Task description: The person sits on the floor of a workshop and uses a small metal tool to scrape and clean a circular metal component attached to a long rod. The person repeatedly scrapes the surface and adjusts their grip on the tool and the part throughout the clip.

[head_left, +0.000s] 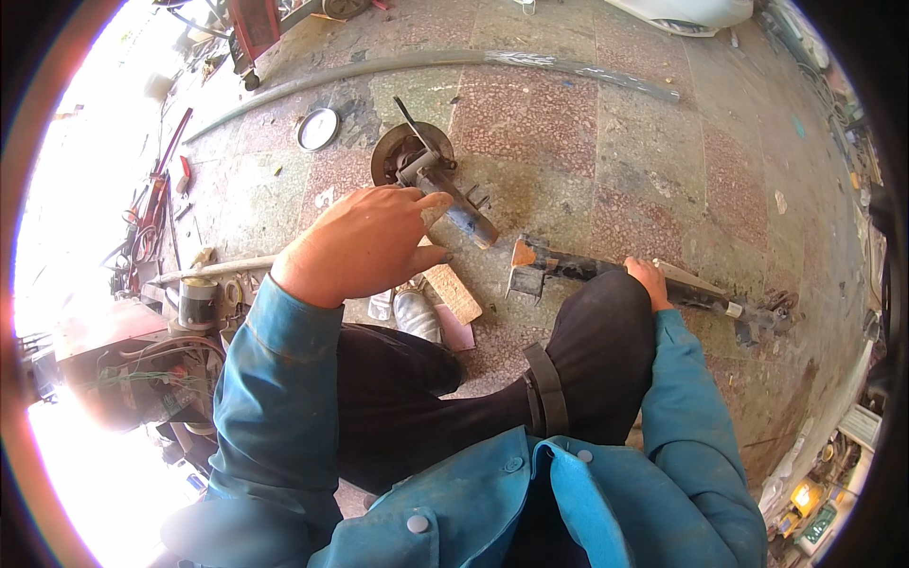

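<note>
The left hand (369, 237) is held half-open, seemingly empty; how the right hand (647, 280) is closed cannot be told; by a loose grip, the beam (570, 265) could be tipped.

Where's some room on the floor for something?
The floor between the grey pole and dark metal bar, right of the metal disc, looks mostly bare. It's crowded near the left hand: wooden block and shoe.

no text, label, number or sign legible in view
</note>
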A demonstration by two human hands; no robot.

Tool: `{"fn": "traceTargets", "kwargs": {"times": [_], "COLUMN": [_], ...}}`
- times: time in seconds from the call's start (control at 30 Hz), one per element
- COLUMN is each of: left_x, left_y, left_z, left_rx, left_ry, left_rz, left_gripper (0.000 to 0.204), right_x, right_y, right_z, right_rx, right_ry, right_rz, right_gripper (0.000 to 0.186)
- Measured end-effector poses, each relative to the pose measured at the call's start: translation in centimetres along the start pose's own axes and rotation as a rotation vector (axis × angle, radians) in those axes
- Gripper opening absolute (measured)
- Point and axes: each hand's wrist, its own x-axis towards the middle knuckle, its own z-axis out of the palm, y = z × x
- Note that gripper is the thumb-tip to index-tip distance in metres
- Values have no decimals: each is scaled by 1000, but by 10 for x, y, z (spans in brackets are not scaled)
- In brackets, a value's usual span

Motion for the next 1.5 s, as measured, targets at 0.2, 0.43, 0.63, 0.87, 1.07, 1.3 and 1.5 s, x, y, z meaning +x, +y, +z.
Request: {"fn": "traceTargets", "kwargs": {"times": [0.2,0.43,0.63,0.87,1.07,1.3,1.5], "left_x": [1,2,2,2,0,0,2], "left_y": [1,2,2,4,4,4,4], "left_z": [-3,-2,-2,-4,-3,-1,-5], "left_rx": [-19,2,-18,-32,-23,12,-26], "left_ry": [-67,-14,-27,-67,-62,-2,-90], "left_rz": [-36,-3,-18,-46,-41,-3,-53], "left_gripper": [66,64,65,67,67,66,68], "right_x": [0,1,0,1,1,2,3], "right_y": [-7,-6,-6,-4,-3,3,9], "right_z": [-7,-10,-9,-4,3,7,9], "right_rx": [-3,-11,14,10,12,22,23], "right_ry": [-7,-43,-11,-4,9,12,-8], "right_rz": [-3,16,-8,-11,-6,-16,0], "right_gripper": [34,32,33,34,35,34,34]}}
